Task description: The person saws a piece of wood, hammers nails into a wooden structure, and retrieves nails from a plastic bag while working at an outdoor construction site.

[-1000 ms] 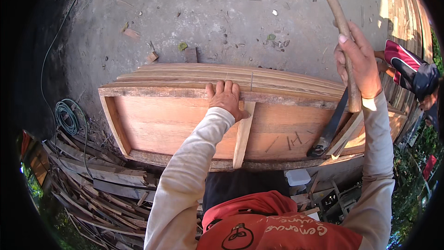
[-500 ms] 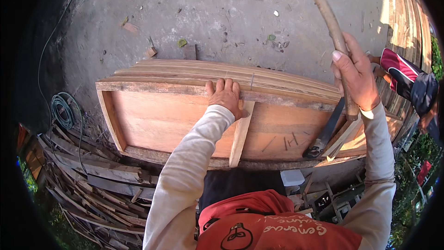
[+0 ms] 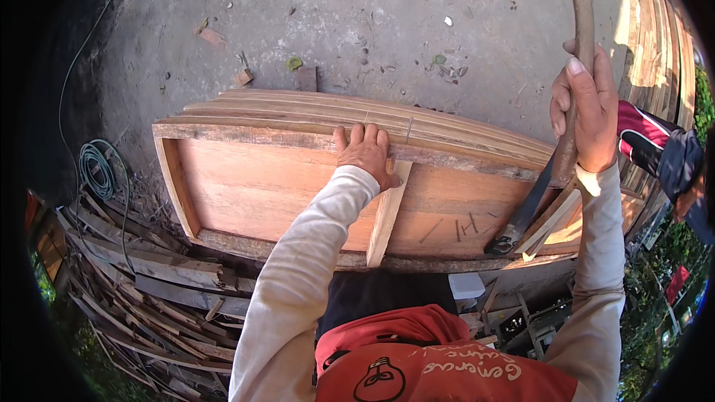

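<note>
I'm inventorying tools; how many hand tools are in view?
2: a long wooden-handled tool in the right hand, its top unseen; a dark-bladed handsaw toward the pale rectangular wooden frame's right end. More may be hidden.

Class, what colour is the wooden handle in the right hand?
The handle is brown, showing best in the head view.

A board-backed wooden frame is divided by a crosspiece; a thin nail is seen at its far rail; a long wooden handle is held raised at the right.
</note>
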Tool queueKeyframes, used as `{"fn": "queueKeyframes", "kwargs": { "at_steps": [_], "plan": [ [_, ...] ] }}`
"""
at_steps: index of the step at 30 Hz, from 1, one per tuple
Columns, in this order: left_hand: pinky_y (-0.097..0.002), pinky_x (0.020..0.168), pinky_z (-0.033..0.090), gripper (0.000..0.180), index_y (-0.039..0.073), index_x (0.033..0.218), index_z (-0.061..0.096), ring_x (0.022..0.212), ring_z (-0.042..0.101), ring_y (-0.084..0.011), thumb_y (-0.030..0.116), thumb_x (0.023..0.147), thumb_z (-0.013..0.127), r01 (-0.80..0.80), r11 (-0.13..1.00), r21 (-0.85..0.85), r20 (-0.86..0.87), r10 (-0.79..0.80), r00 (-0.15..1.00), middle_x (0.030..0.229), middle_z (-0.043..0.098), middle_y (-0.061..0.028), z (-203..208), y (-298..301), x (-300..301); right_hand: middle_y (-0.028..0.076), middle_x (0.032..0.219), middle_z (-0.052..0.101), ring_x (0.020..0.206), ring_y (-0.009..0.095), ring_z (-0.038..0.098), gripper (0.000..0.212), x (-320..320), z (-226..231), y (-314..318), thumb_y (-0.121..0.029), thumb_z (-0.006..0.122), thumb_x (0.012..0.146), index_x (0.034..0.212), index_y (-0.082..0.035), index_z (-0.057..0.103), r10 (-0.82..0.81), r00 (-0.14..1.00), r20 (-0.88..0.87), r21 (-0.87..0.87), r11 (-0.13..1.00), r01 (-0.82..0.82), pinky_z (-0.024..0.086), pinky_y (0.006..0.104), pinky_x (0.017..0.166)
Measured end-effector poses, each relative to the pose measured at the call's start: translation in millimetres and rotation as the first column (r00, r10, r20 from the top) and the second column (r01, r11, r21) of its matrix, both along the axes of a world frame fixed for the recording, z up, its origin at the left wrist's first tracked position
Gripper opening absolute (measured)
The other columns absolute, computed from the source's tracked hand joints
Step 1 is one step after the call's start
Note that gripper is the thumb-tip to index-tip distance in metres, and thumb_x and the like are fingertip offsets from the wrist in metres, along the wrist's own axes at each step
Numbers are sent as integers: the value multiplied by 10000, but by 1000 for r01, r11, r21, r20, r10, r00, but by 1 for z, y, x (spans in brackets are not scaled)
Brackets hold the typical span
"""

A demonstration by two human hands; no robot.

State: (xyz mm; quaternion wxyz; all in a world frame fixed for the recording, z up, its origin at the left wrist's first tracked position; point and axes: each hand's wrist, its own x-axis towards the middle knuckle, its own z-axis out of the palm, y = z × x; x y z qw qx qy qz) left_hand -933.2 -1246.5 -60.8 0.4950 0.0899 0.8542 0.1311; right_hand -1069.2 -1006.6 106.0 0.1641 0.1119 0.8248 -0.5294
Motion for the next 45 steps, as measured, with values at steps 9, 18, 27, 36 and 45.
{"fn": "queueKeyframes", "kwargs": {
  "at_steps": [9,18,27,36,45],
  "plan": [
    [-590,1168,138,1040,19,1442,433,1400,319,-318,609,670,804,10,1000,14,-6,-9,1000,1466,425,-124,-3,-2,7,157,727,597,512,280,598,332,16,-21,42,-316,561,995,1052,5,500,481,570,666,185,634,-751,484,412,515],
    [-590,1177,131,1056,20,1460,415,1417,301,-317,609,674,803,1,999,47,-27,0,1000,1464,426,-119,1,5,5,77,695,546,531,137,569,342,62,-50,18,-310,572,1003,1131,-13,462,538,442,717,30,611,-791,430,328,456],
    [-592,1169,143,1053,7,1440,433,1403,317,-320,594,657,821,-19,1000,25,-61,20,998,1439,446,-129,0,-7,9,64,693,544,472,155,554,350,-1,-3,5,-328,564,1008,1122,-14,460,6,974,228,96,995,-29,412,328,425],
    [-583,1166,145,1037,11,1431,439,1391,333,-323,595,663,819,-10,1000,18,-26,10,1000,1440,445,-128,0,-7,8,29,659,507,451,137,499,295,-4,-15,27,-326,573,1003,1009,-43,490,320,771,551,50,909,-413,404,297,408],
    [-594,1173,140,1045,15,1448,423,1419,304,-317,597,671,813,18,998,56,-31,-16,999,1444,440,-129,0,7,14,23,670,522,448,128,488,324,87,-62,32,-345,547,1010,1100,-36,508,575,516,634,-36,689,-724,419,269,413]
  ]
}}
